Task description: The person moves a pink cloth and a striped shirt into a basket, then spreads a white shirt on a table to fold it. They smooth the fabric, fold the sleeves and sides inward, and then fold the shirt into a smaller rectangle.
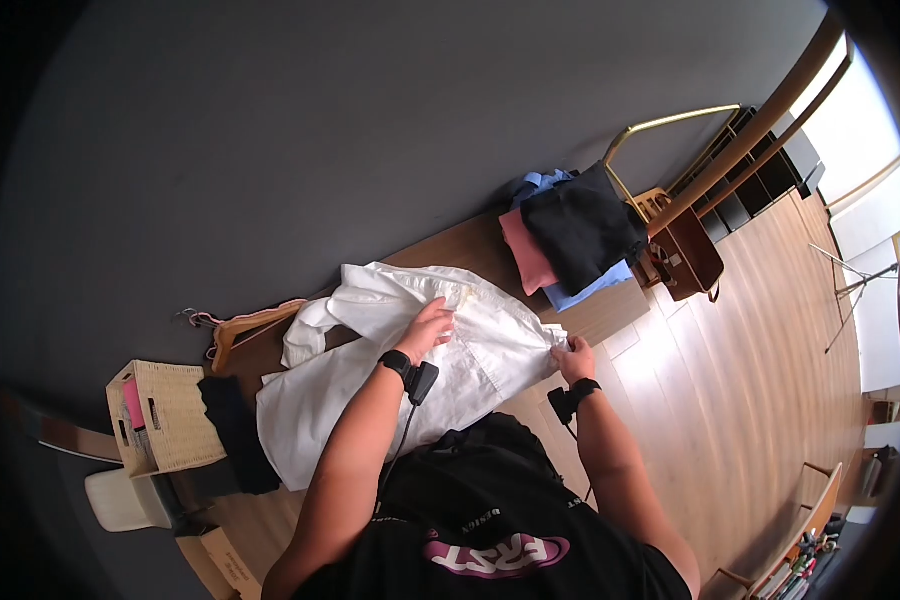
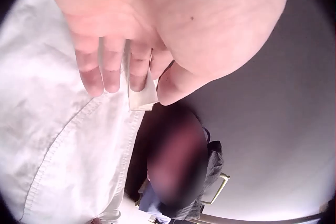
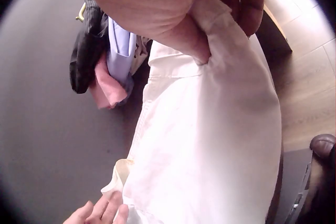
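Observation:
A white shirt (image 1: 490,345) lies spread over a wooden surface, one sleeve bent out to the left. My left hand (image 1: 430,330) touches its upper part; in the left wrist view the fingers of that hand (image 2: 152,24) are nearly straight over the white cloth (image 2: 68,155), with a small folded piece beside the thumb. My right hand (image 1: 576,362) grips the shirt's right end. In the right wrist view this hand (image 3: 152,3) pinches the cloth (image 3: 226,124) between thumb and fingers, partly hidden by a fold, and the left hand (image 3: 102,211) is at the collar.
Folded black (image 1: 585,225), pink (image 1: 525,250) and blue clothes are stacked on the surface's right part. Wooden hangers (image 1: 250,325), a wicker basket (image 1: 185,415) and black cloth (image 1: 232,430) are at the left. A brown box (image 1: 685,255) stands beyond the stack; the grey wall is behind.

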Motion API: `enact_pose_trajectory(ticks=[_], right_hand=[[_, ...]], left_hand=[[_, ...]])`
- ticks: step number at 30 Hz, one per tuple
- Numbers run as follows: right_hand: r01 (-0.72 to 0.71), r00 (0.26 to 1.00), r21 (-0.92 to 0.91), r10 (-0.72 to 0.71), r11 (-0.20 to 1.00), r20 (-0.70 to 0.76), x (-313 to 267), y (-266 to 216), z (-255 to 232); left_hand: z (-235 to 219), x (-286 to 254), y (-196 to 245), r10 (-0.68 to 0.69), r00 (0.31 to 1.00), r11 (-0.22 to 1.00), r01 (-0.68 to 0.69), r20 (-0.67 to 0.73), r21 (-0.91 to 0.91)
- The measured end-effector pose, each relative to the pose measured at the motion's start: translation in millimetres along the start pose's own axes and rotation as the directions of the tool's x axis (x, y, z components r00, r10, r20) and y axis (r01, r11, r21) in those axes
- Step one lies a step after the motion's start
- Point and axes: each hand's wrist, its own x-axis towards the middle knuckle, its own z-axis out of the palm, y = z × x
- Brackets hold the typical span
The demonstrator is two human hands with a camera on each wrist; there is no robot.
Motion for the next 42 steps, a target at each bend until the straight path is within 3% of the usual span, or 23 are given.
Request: enact_pose_trajectory(ticks=[5,8,10,12,14,16,18,20,22,25,28,33,34,35,38,39,42], right_hand=[[-0.002,1.000,0.010,0.002,1.000,0.003,5,10,3],[-0.004,1.000,0.001,0.004,1.000,0.003,5,10,3],[0.008,1.000,-0.010,-0.008,1.000,0.003,2,6,1],[0.011,1.000,-0.014,-0.011,1.000,0.000,1,1,-2],[0.002,1.000,-0.009,-0.002,1.000,-0.002,-1,0,-1],[0.020,1.000,0.027,-0.020,0.999,-0.004,8,16,5],[0.027,1.000,0.048,-0.027,0.998,-0.002,10,23,7],[0.025,1.000,0.047,-0.026,0.999,0.012,5,13,3],[0.027,0.999,0.063,-0.028,0.998,0.020,8,17,4],[0.022,0.999,0.086,-0.025,0.996,0.026,5,11,2],[0.032,0.999,0.064,-0.033,0.997,0.028,5,12,2],[0.049,0.997,0.021,-0.050,0.999,0.063,15,21,-3],[0.028,0.996,0.048,-0.032,0.998,0.088,12,12,-3],[-0.040,0.992,0.087,0.029,0.995,0.120,8,4,-7],[-0.103,0.985,0.142,0.080,0.985,0.155,10,2,-9],[-0.086,0.989,0.148,0.067,0.985,0.129,10,1,-9],[0.004,1.000,0.130,-0.006,0.991,0.011,7,-2,-8]], left_hand=[[4,-20,34,0.113,0.993,0.993,-0.112,-0.046,0.031],[-15,-27,76,0.302,0.944,0.953,-0.299,-0.132,0.040],[-49,-26,109,0.470,0.849,0.870,-0.492,-0.242,-0.038],[-78,-44,149,0.544,0.732,0.762,-0.636,-0.410,-0.122],[-113,-62,163,0.591,0.617,0.716,-0.698,-0.519,-0.014],[-117,-88,158,0.649,0.518,0.706,-0.683,-0.558,0.187],[-118,-101,134,0.626,0.454,0.706,-0.675,-0.634,0.213],[-133,-114,93,0.563,0.499,0.782,-0.579,-0.659,0.229],[-165,-121,29,0.565,0.498,0.810,-0.487,-0.658,0.326],[-187,-151,-54,0.493,0.420,0.862,-0.357,-0.762,0.361],[-226,-191,-141,0.383,0.292,0.915,-0.253,-0.876,0.315],[-226,-278,-208,0.416,-0.006,0.879,0.257,-0.909,0.401],[-226,-291,-218,0.428,-0.056,0.848,0.371,-0.902,0.380],[-225,-302,-228,0.387,-0.059,0.842,0.430,-0.920,0.326],[-210,-318,-234,0.097,-0.014,0.912,0.401,-0.995,0.083],[-225,-319,-265,0.063,-0.038,0.908,0.417,-0.997,0.042],[-240,-313,-310,0.051,-0.132,0.988,0.151,-0.990,0.031]])
